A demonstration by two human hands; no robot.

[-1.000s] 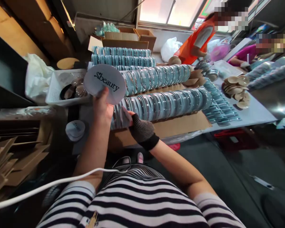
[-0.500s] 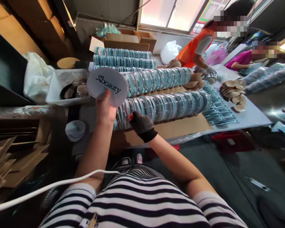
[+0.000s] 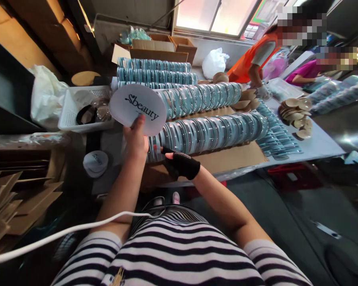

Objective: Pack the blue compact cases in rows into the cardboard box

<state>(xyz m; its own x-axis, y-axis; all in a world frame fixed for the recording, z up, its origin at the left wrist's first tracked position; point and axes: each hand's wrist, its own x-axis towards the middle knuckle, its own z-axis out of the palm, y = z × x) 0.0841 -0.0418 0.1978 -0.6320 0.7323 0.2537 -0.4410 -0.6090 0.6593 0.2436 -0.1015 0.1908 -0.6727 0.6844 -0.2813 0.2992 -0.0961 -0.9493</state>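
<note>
Well, in the head view your left hand [image 3: 135, 141] is closed on a white round card [image 3: 137, 105], thumb over its lower rim, above the table's front left corner. The printed face is turned up towards you, probably so the lettering stays readable. Your right hand [image 3: 181, 162], in a black fingerless glove, is at the left end of the front row [image 3: 214, 133] of shiny round pieces, fingers drawn in; whether it grips one I can't tell. The pieces stand on edge, packed face to face, seemingly so they hold each other up, over a cardboard sheet [image 3: 235, 155] along the table's [image 3: 319, 153] front edge.

Count two long rows near you, the second row [image 3: 203, 95] just behind the first, and three more towards the back edge, one partly hidden. One printed face shows in your hand; how many cards lie behind it is unclear. One basket [image 3: 77, 128] stands at the left edge.
</note>
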